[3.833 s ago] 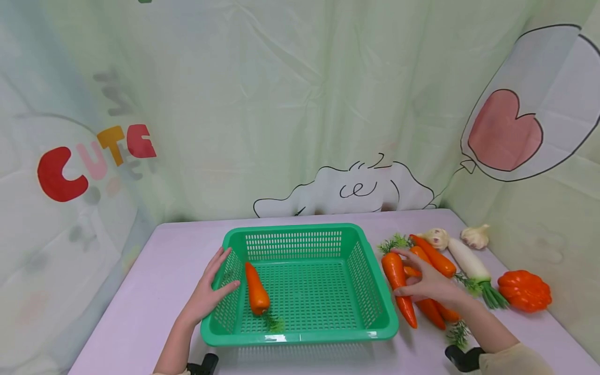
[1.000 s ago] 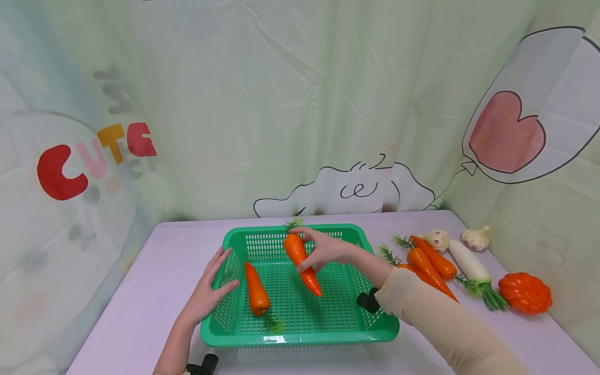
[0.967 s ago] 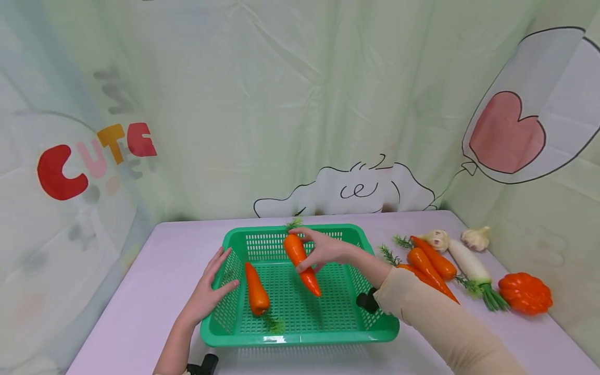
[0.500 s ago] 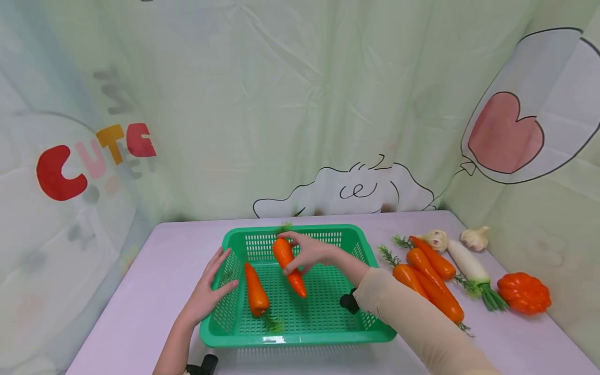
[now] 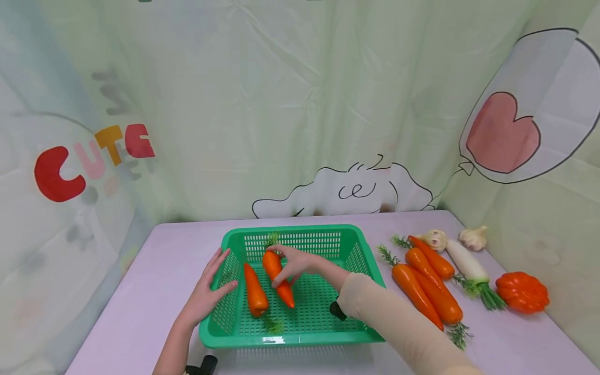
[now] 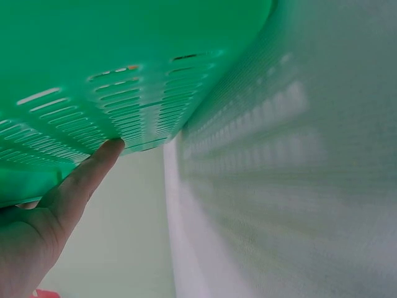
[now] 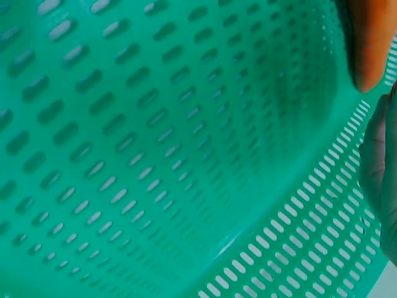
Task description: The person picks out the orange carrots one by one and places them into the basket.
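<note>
Grasping a glossy orange tapered carrot [image 5: 271, 265] in our right hand [image 5: 294, 263], we hold it inside the green perforated rectangular plastic basket [image 5: 300, 339], near its middle; our left hand [image 5: 209, 286], fingers extended, touches the basket's left wall.

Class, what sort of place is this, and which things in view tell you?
Probably a staged tabletop set rather than a working kitchen: a cartoon-printed curtain backs the pale table, which bears a green basket and glossy, artificial-looking carrots.
</note>
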Demonstrator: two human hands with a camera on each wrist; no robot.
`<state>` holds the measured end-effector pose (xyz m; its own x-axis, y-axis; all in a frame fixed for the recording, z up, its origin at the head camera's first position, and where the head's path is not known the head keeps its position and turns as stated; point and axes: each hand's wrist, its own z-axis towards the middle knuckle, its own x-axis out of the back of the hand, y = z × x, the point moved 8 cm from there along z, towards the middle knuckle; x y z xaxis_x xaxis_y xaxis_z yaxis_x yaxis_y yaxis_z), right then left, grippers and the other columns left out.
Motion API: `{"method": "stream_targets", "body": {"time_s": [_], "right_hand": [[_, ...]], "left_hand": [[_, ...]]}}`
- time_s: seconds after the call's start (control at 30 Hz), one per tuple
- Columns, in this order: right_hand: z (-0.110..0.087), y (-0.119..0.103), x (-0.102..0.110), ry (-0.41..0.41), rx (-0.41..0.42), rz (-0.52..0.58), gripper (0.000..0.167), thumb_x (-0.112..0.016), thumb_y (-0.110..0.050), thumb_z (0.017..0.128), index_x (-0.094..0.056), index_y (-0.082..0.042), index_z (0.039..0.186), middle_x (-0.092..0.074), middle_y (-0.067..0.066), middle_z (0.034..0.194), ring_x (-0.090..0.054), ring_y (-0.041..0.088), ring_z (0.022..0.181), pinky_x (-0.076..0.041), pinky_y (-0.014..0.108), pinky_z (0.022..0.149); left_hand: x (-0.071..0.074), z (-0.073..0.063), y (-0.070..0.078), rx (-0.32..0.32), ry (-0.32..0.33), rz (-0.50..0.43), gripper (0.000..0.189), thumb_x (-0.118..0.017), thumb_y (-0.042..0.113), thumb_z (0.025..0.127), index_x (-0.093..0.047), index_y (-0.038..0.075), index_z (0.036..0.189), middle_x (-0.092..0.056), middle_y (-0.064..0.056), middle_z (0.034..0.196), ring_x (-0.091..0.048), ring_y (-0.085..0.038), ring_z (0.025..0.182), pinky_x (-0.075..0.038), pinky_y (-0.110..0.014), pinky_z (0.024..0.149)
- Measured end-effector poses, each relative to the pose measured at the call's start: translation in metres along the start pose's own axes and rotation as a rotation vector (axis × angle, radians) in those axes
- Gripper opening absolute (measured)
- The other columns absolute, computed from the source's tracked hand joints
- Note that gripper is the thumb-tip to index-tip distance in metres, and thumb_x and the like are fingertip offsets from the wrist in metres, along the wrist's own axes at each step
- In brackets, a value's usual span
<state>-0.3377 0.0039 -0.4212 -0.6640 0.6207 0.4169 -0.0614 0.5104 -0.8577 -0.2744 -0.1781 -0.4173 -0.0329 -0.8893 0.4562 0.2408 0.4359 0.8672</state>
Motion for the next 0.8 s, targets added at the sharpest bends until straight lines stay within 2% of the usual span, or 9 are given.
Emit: {"method": "stream_targets", "body": {"time_s": [0.23, 0.4, 0.73, 0.8], "right_hand": [[0.006, 0.003, -0.014, -0.020, -0.024, 0.031, 0.082, -0.075, 0.000, 0.070, -0.032, -0.012, 0.139, -0.034, 0.017, 0.132, -0.054, 0.027, 0.091, -0.054, 0.042, 0.063], [0.011, 0.004, -0.019, -0.010, -0.031, 0.047, 0.083, -0.074, 0.002, 0.069, -0.032, -0.012, 0.139, -0.036, 0.016, 0.130, -0.054, 0.028, 0.092, -0.054, 0.042, 0.062], [0.014, 0.011, -0.029, 0.019, -0.055, -0.010, 0.079, -0.077, 0.000, 0.068, -0.036, -0.012, 0.135, -0.044, 0.011, 0.118, -0.051, 0.026, 0.094, -0.054, 0.041, 0.062], [0.015, 0.012, -0.031, 0.017, -0.061, 0.010, 0.080, -0.076, 0.002, 0.069, -0.035, -0.012, 0.136, -0.044, 0.012, 0.117, -0.051, 0.027, 0.095, -0.054, 0.042, 0.062]], "left_hand": [[0.000, 0.000, -0.001, -0.004, -0.001, -0.003, 0.069, -0.064, 0.022, 0.086, -0.028, 0.021, 0.145, -0.007, -0.008, 0.153, -0.008, -0.040, 0.136, -0.023, -0.068, 0.094], [0.001, 0.000, 0.001, -0.011, -0.005, 0.004, 0.070, -0.064, 0.026, 0.086, -0.027, 0.020, 0.145, -0.007, -0.009, 0.152, -0.007, -0.039, 0.136, -0.019, -0.070, 0.094], [0.001, 0.000, 0.001, -0.008, -0.006, 0.006, 0.068, -0.063, 0.023, 0.087, -0.028, 0.020, 0.145, -0.008, -0.009, 0.152, -0.007, -0.039, 0.136, -0.017, -0.069, 0.094], [0.001, 0.000, 0.001, -0.009, -0.006, 0.006, 0.068, -0.063, 0.025, 0.086, -0.028, 0.021, 0.145, -0.008, -0.009, 0.152, -0.007, -0.039, 0.136, -0.017, -0.070, 0.094]]}}
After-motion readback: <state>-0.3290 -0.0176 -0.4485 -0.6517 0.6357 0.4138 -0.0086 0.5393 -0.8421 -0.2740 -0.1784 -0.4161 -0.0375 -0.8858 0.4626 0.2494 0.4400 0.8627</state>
